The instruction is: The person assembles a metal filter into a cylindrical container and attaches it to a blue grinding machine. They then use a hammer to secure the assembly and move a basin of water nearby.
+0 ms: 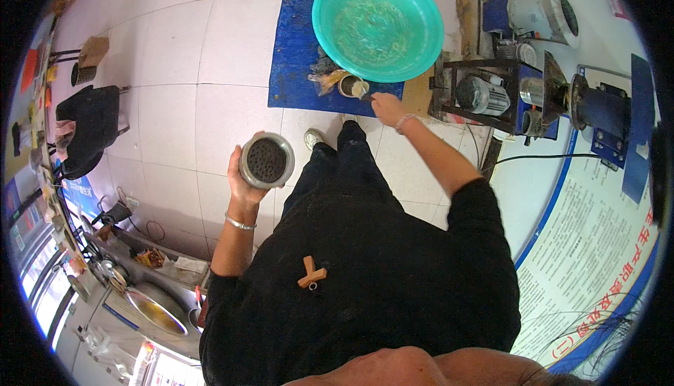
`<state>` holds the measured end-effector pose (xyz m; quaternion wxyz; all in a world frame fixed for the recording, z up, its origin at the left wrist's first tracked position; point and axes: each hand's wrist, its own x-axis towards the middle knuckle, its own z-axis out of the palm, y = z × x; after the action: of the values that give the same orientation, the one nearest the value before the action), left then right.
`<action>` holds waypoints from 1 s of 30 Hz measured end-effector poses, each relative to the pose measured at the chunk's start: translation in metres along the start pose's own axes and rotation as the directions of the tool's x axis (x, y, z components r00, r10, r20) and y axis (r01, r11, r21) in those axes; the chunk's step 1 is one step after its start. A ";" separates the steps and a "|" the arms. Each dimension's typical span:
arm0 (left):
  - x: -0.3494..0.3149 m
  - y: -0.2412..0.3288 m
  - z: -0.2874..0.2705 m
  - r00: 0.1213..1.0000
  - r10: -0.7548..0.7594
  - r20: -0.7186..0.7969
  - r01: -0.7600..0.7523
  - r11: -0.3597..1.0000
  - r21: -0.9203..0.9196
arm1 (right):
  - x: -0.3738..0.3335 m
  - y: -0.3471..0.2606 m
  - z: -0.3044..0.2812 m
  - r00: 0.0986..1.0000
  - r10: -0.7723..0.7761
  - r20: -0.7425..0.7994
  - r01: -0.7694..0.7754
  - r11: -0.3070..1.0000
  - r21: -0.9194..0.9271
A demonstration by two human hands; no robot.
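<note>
My left hand (241, 181) is wrapped round a round grey metal cylinder (248, 170), held up left of my legs. Its upturned end shows a dark face dotted with small holes. My right hand (387, 109) reaches forward and grips a short tool with a pale tip (360, 90); whether it is a brush or a scoop I cannot tell. The tip is at the mouth of a small round container (347, 85) on the blue mat (291, 70). Next to that container lies a crumpled clear bag (325, 81) with something yellowish in it.
A large green basin (323, 42) of cloudy liquid stands on the mat's far side. To the right are a dark metal frame (484, 64) with a motor (484, 96), and a black cable (540, 156). A black chair (91, 123) stands at left, above a long trough (140, 263).
</note>
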<state>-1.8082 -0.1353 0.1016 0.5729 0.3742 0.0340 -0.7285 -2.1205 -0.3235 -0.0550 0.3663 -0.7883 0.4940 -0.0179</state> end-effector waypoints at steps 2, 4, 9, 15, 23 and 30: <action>-0.004 -0.005 -0.003 0.992 -0.024 -0.125 0.022 1.000 -0.015 | 0.018 0.003 0.026 0.978 0.204 0.051 -0.203 0.979 -0.033; -0.010 -0.014 0.009 0.958 0.085 -0.272 -0.059 0.993 0.103 | 0.040 0.005 0.044 0.933 0.317 0.170 -0.306 0.948 -0.089; -0.018 -0.028 -0.001 0.976 0.097 -0.194 -0.041 0.961 0.274 | 0.061 -0.026 0.034 0.805 0.487 0.339 -0.487 0.868 -0.091; -0.006 -0.022 0.035 0.991 -0.027 -0.133 0.054 0.977 0.206 | 0.031 -0.009 0.047 0.965 0.262 0.026 -0.263 0.958 0.110; 0.028 -0.037 0.059 0.965 -0.214 0.150 0.204 0.976 0.078 | -0.115 0.079 -0.055 0.703 0.697 0.141 -0.050 -0.150 0.987; 0.023 -0.086 0.102 0.989 -0.140 0.040 0.132 0.980 0.152 | -0.163 0.204 -0.176 0.399 0.881 -0.255 0.534 0.003 0.846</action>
<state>-1.9352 -0.1738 0.1286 0.4929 0.3941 -0.0094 -0.7756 -2.4289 -0.3431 0.0067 0.4624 -0.0326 0.5578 -0.6885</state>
